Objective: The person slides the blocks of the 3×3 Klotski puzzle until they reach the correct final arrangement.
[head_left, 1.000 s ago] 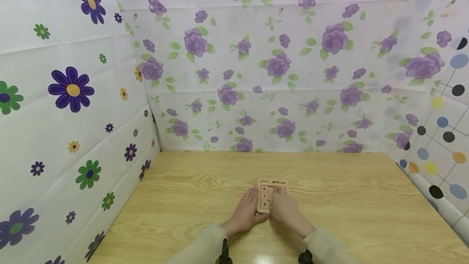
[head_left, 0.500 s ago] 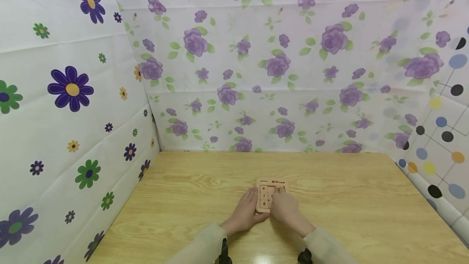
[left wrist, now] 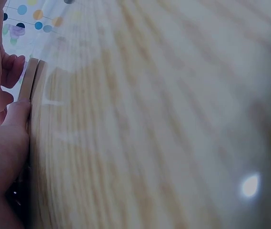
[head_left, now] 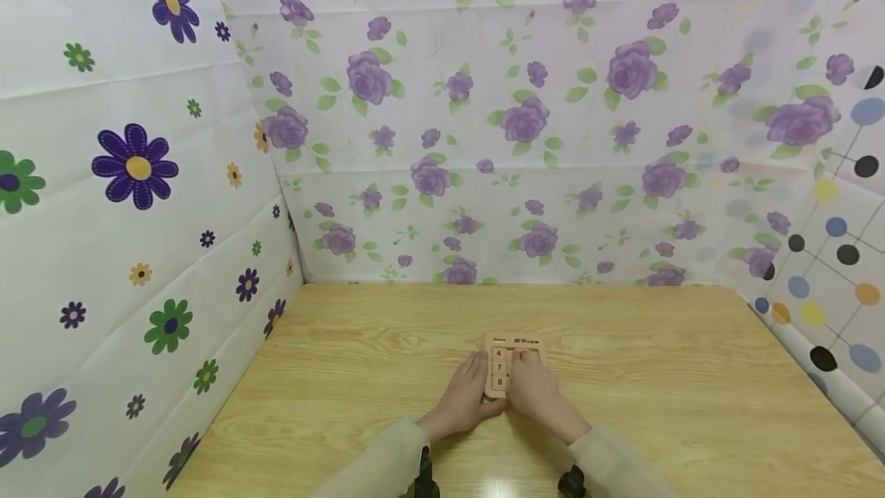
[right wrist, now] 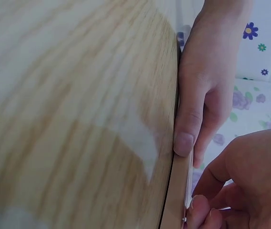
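A flat wooden number slide puzzle (head_left: 515, 340) lies on the table, with tiles 4, 7 and 8 showing down its left column. My left hand (head_left: 462, 396) grips its near left corner, fingers along the left side and thumb against the near edge. The right wrist view shows that left thumb (right wrist: 184, 143) on the puzzle's side. Over the middle and right columns is my right hand (head_left: 535, 389), fingers curled and fingertips down on the tiles, which it mostly hides. In the left wrist view the curled right fingers (left wrist: 11, 69) are close over the puzzle's face.
The wood-grain table (head_left: 332, 375) extends on all sides of the puzzle. A purple-flowered cloth (head_left: 429, 121) hangs behind it, a daisy-print cloth (head_left: 83, 267) at the left and a dotted cloth (head_left: 830, 313) at the right.
My right hand has shifted slightly left across the puzzle, covering a middle-column tile that showed in part half a second ago. The left hand keeps its place on the corner.
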The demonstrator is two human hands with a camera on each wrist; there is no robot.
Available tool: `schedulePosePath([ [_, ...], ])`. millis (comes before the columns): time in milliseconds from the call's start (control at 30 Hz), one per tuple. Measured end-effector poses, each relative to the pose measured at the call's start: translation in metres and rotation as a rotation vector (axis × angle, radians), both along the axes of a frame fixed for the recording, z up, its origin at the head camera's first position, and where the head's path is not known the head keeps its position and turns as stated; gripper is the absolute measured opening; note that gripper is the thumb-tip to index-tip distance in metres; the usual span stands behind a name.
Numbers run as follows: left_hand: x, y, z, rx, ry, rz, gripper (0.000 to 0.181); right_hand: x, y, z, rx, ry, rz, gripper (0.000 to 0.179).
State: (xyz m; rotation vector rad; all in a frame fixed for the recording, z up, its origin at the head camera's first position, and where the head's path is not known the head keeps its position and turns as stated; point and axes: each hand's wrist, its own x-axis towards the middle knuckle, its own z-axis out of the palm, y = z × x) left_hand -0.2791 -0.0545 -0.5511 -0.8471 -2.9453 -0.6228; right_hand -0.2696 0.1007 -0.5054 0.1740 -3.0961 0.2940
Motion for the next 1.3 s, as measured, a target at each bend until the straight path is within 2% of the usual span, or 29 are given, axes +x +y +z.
schedulePosePath([
  [233, -0.003, -0.001, -0.002, -0.009, 0.02, -0.005, 0.091, 0.0, -0.005, 0.001, -0.023, 0.004, -0.001, 0.054],
  [433, 0.001, -0.001, -0.002, -0.023, 0.024, -0.017, 0.09, 0.0, -0.009, -0.006, -0.029, 0.001, -0.002, 0.054],
  [667, 0.003, -0.001, -0.002, -0.041, 0.043, -0.022, 0.089, 0.001, -0.009, -0.005, -0.045, 0.018, 0.011, 0.053],
  [867, 0.0, -0.001, 0.0, -0.015, 0.068, -0.018, 0.089, 0.0, -0.005, -0.004, -0.073, 0.033, 0.026, 0.054],
  [1033, 0.0, -0.002, 0.0, 0.002, 0.044, -0.007, 0.094, 0.002, 0.0, -0.005, -0.095, 0.014, 0.025, 0.054],
  [1300, -0.001, 0.0, -0.001, 0.019, -0.011, 0.003, 0.097, 0.008, 0.008, -0.006, -0.087, 0.035, 0.024, 0.052],
])
